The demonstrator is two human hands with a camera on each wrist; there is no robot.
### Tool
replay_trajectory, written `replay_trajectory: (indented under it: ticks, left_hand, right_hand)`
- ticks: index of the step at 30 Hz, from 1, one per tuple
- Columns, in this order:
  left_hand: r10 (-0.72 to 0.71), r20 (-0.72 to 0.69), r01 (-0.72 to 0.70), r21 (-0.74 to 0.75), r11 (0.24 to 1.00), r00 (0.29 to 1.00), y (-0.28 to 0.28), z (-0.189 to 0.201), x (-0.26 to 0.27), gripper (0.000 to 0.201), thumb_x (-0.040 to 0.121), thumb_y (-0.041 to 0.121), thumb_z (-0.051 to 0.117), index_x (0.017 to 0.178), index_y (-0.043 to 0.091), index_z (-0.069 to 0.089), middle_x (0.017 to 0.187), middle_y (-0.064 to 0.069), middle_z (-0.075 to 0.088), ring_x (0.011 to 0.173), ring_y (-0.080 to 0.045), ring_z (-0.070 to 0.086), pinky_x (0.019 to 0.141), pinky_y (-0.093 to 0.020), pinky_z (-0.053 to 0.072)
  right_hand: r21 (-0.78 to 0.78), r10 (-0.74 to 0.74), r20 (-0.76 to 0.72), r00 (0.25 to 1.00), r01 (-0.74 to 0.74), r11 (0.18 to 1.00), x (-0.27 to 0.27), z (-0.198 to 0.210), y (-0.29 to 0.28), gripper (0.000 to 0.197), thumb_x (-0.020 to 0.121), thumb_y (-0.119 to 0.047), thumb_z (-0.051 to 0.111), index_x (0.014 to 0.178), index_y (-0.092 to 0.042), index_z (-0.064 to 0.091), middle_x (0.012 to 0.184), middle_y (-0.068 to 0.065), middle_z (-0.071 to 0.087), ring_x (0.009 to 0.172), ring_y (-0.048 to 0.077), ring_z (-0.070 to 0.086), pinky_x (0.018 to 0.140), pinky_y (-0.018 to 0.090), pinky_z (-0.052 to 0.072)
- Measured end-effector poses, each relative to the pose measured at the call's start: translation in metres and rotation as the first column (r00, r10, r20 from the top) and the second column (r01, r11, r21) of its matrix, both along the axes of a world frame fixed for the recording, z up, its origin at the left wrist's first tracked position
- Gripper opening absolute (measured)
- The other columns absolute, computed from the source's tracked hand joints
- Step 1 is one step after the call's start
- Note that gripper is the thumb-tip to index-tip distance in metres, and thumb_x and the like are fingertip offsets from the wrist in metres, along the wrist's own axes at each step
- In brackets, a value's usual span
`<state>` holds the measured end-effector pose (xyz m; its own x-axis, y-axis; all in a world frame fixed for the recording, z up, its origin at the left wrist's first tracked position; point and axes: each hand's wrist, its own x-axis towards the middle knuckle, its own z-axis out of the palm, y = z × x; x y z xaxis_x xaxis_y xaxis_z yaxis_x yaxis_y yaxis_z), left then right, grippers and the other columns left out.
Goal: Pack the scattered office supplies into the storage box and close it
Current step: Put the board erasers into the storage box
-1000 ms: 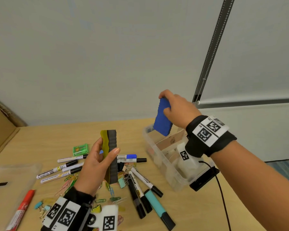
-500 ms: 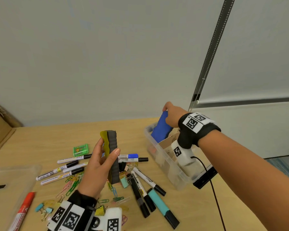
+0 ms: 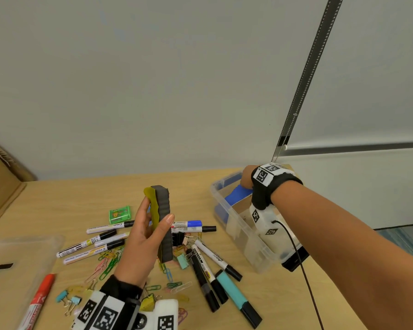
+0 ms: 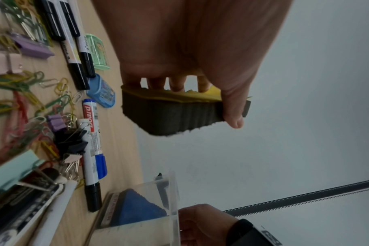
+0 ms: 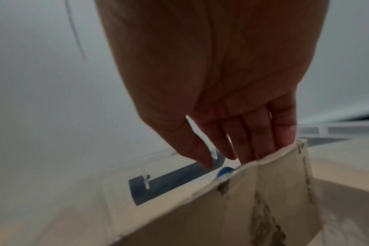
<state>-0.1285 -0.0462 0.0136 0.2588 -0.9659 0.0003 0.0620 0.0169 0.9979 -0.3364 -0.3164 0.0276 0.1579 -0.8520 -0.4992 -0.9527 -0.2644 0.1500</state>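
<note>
My left hand (image 3: 156,215) holds a yellow-and-dark-grey board eraser (image 3: 163,203) upright above the desk, thumb on the grey foam and fingers behind the yellow back. The left wrist view shows the same eraser (image 4: 171,114) in that hand (image 4: 204,101). My right hand (image 3: 246,178) reaches down into the far end of the clear storage box (image 3: 243,236). A blue eraser (image 3: 235,196) lies slanted in that end of the box beside a cardboard divider (image 3: 242,206). In the right wrist view the fingers (image 5: 249,141) hang straight behind the divider (image 5: 274,183), grasping nothing.
Markers (image 3: 200,265), a turquoise highlighter (image 3: 234,294), paper clips (image 3: 107,265), binder clips and a green staple box (image 3: 119,214) lie scattered on the desk left of the storage box. The clear lid (image 3: 19,258) and a red marker (image 3: 39,298) lie at the left. Cardboard (image 3: 0,186) stands at the far left.
My right hand came down from above the box, put the blue eraser into its far end and let go of it. My left hand kept the yellow eraser almost still.
</note>
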Motion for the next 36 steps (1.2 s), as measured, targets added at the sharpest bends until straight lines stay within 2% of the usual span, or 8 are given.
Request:
replay_trajectory:
  ticks: [3, 5, 9, 12, 18, 22, 26, 36]
  left_hand:
    - [-0.003, 0.011, 0.002, 0.02, 1.0, 1.0, 0.003, -0.004, 0.003, 0.067, 0.073, 0.045, 0.061, 0.13, 0.06, 0.029, 0.139, 0.009, 0.05, 0.128, -0.016, 0.048, 0.094, -0.025, 0.042]
    - [0.002, 0.03, -0.003, 0.031, 1.0, 1.0, 0.004, -0.008, 0.006, 0.072, 0.071, 0.049, 0.063, 0.134, 0.057, 0.028, 0.141, 0.008, 0.047, 0.131, -0.016, 0.045, 0.1, -0.031, 0.041]
    - [0.013, 0.097, -0.016, 0.027, 1.0, 0.995, 0.004, -0.004, 0.001, 0.067, 0.068, 0.048, 0.064, 0.131, 0.049, 0.038, 0.131, 0.017, 0.053, 0.126, -0.01, 0.049, 0.105, -0.038, 0.042]
    - [-0.026, 0.205, 0.026, 0.002, 1.0, 0.978, -0.006, 0.009, -0.014, 0.055, 0.073, 0.047, 0.067, 0.123, 0.046, 0.044, 0.112, 0.024, 0.062, 0.104, -0.002, 0.062, 0.094, -0.037, 0.052]
    - [0.031, 0.616, 0.096, -0.173, 0.98, 0.787, -0.05, 0.027, -0.063, 0.071, 0.075, 0.058, 0.064, 0.136, 0.04, 0.033, 0.127, 0.017, 0.047, 0.116, -0.006, 0.048, 0.099, -0.037, 0.045]
    - [0.113, 0.845, 0.054, -0.165, 0.985, 0.522, -0.089, 0.023, -0.083, 0.081, 0.083, 0.059, 0.053, 0.148, 0.03, 0.013, 0.14, 0.007, 0.038, 0.128, -0.013, 0.036, 0.108, -0.038, 0.031]
    - [-0.118, 0.896, 0.081, 0.092, 0.993, 0.427, -0.116, -0.004, -0.089, 0.076, 0.093, 0.047, 0.045, 0.151, 0.018, 0.004, 0.156, -0.004, 0.017, 0.144, -0.021, 0.015, 0.118, -0.038, 0.017]
    - [-0.184, 0.858, 0.154, 0.124, 0.98, 0.48, -0.119, -0.04, -0.093, 0.063, 0.1, 0.042, 0.023, 0.152, 0.015, 0.0, 0.16, 0.001, -0.006, 0.147, -0.016, -0.009, 0.121, -0.032, 0.001]
  right_hand:
    - [0.022, 0.039, -0.03, 0.999, -0.039, 0.999, -0.004, 0.007, 0.011, 0.089, 0.056, -0.048, 0.07, 0.137, -0.02, 0.044, 0.136, 0.004, 0.049, 0.124, 0.028, 0.05, 0.103, 0.043, 0.043]
    - [0.019, -0.044, 0.049, 0.998, 0.043, 0.999, -0.001, 0.022, 0.027, 0.072, 0.075, -0.042, 0.064, 0.137, -0.012, 0.044, 0.141, 0.008, 0.048, 0.126, 0.029, 0.049, 0.104, 0.04, 0.042]
    - [-0.1, -0.065, 0.376, 0.924, 0.11, 0.989, 0.0, 0.065, 0.069, 0.037, 0.1, -0.015, 0.035, 0.126, 0.002, 0.054, 0.132, 0.018, 0.054, 0.121, 0.031, 0.052, 0.099, 0.034, 0.04]
    - [-0.149, -0.025, 0.721, 0.692, 0.191, 0.97, -0.009, 0.08, 0.093, 0.033, 0.097, -0.027, 0.046, 0.122, -0.011, 0.059, 0.127, 0.006, 0.058, 0.114, 0.022, 0.055, 0.093, 0.032, 0.041]
    - [0.237, -0.158, 0.867, 0.472, -0.111, 0.965, -0.005, 0.096, 0.144, 0.036, 0.094, -0.038, 0.051, 0.118, -0.011, 0.055, 0.1, 0.005, 0.067, 0.082, 0.017, 0.069, 0.074, 0.033, 0.058]
    - [-0.241, 0.146, 0.782, 0.605, 0.079, 0.967, -0.021, 0.1, 0.13, 0.033, 0.096, -0.025, 0.048, 0.126, -0.011, 0.046, 0.109, 0.009, 0.061, 0.089, 0.023, 0.061, 0.079, 0.039, 0.052]
    - [-0.521, 0.25, 0.691, 0.678, 0.228, 0.822, -0.03, 0.1, 0.117, 0.026, 0.091, -0.017, 0.042, 0.116, -0.008, 0.044, 0.109, 0.014, 0.055, 0.093, 0.032, 0.055, 0.079, 0.041, 0.047]
    - [-0.066, -0.146, 0.543, 0.827, 0.215, 0.974, -0.017, 0.055, 0.07, 0.039, 0.097, -0.016, 0.041, 0.132, 0.002, 0.039, 0.131, 0.022, 0.051, 0.117, 0.035, 0.052, 0.084, 0.033, 0.041]
